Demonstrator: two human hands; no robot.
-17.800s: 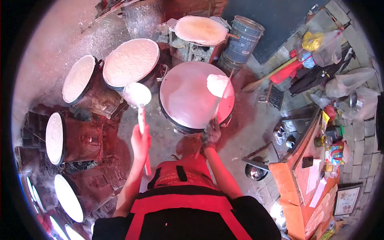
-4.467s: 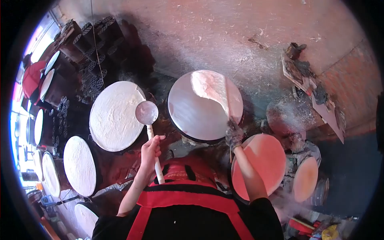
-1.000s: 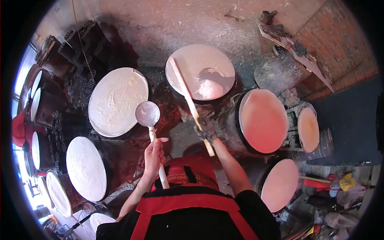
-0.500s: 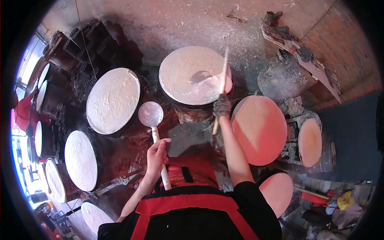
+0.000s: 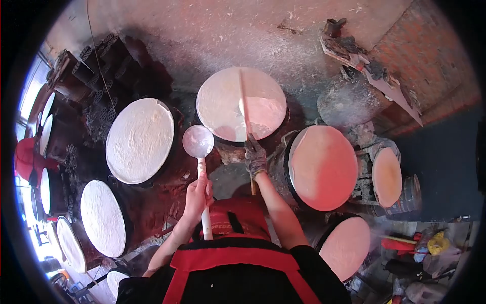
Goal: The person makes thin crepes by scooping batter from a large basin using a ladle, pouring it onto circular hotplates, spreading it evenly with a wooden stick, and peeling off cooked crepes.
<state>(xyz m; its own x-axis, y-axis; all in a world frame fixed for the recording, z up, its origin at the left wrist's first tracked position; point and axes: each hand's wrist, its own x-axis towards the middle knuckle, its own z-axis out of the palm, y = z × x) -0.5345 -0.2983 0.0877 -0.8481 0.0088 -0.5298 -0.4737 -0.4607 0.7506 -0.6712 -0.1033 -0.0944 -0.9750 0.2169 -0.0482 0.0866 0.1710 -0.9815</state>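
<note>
My left hand point(image 5: 198, 196) is closed on the white handle of a ladle point(image 5: 198, 141), whose round bowl is up, left of the centre griddle. On my right hand point(image 5: 255, 156) is a dark, dirty glove; its fingers wrap a long wooden scraper point(image 5: 244, 101). The scraper's blade lies across the round griddle point(image 5: 217, 101), which is coated with pale batter. A thicker, wetter patch of batter point(image 5: 266, 110) shows right of the blade. Both hands are below the griddle's near edge, apart from each other.
Batter-covered griddles stand at left point(image 5: 140, 141) and lower left point(image 5: 103, 219). Others are at right point(image 5: 324, 168), lower right point(image 5: 346, 248) and far right point(image 5: 387, 177). Dark perforated cylinders point(image 5: 109, 50) are stacked upper left. A person in red point(image 5: 25, 158) is at the far left edge.
Since half a second ago, my right hand and the scraper have swung left across the griddle. More of the griddle is evenly coated than 4.5 seconds ago. The ladle remains in my left hand.
</note>
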